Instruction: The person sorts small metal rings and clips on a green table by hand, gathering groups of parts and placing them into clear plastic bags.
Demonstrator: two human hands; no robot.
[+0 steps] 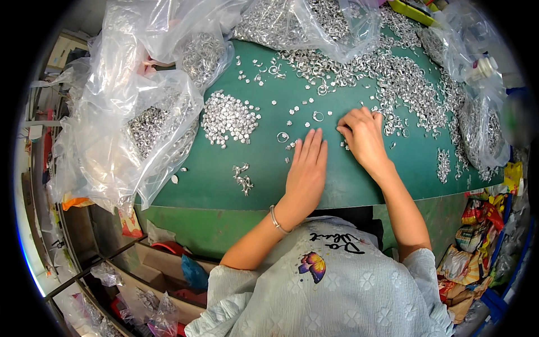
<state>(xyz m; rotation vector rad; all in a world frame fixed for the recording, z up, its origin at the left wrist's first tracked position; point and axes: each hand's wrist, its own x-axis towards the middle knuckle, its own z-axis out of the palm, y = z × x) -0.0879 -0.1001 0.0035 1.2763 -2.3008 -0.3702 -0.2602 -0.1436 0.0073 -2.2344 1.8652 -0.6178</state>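
My left hand [307, 171] lies flat on the green tabletop [351, 188], its fingers stretched out side by side. Just past its fingertips are a small silver ring [282, 137] and a few tiny silver flower-shaped pieces [289, 122]. Another silver ring [318, 116] sits between my hands. My right hand [364, 133] has its fingers curled and thumb drawn in at the near edge of a big heap of silver ring-like parts [404, 84]; whatever it pinches is hidden. A rounded pile of small silver pieces [229, 119] is to the left of my left hand.
Clear plastic bags of silver parts [163, 126] stand at the left, with another bag [309, 25] at the back and one [485, 129] at the right. A small cluster of curved silver parts [243, 178] lies near the front edge. Colourful packets [471, 236] are stacked below right.
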